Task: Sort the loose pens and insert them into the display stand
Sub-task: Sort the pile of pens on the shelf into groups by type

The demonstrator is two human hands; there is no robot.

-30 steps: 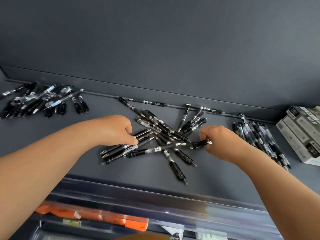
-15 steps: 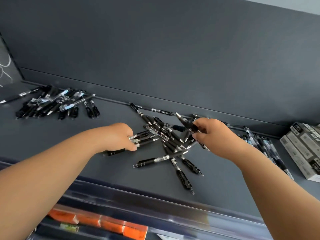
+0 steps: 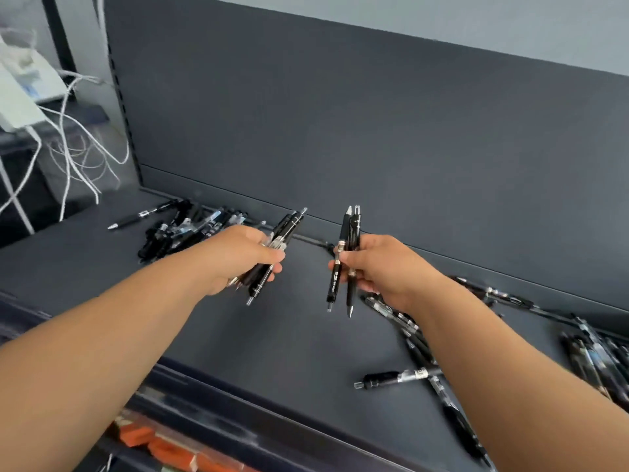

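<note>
We note a slanted bundle of black pens (image 3: 287, 229) held above the dark shelf (image 3: 289, 352), gripped in the curled left hand (image 3: 238, 257). Near it but not touching, the right hand (image 3: 384, 267) pinches a few upright pens (image 3: 350, 229), tips down. Loose pens (image 3: 398, 378) lie scattered on the shelf under the right forearm. A heap of pens (image 3: 177, 229) sits back left. White cables (image 3: 71, 158) hang far left, orange packs (image 3: 163, 447) below.

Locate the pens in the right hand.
Head view, centre: the two pens stand nearly upright in the right hand, beside the bundle in the left hand.
</note>
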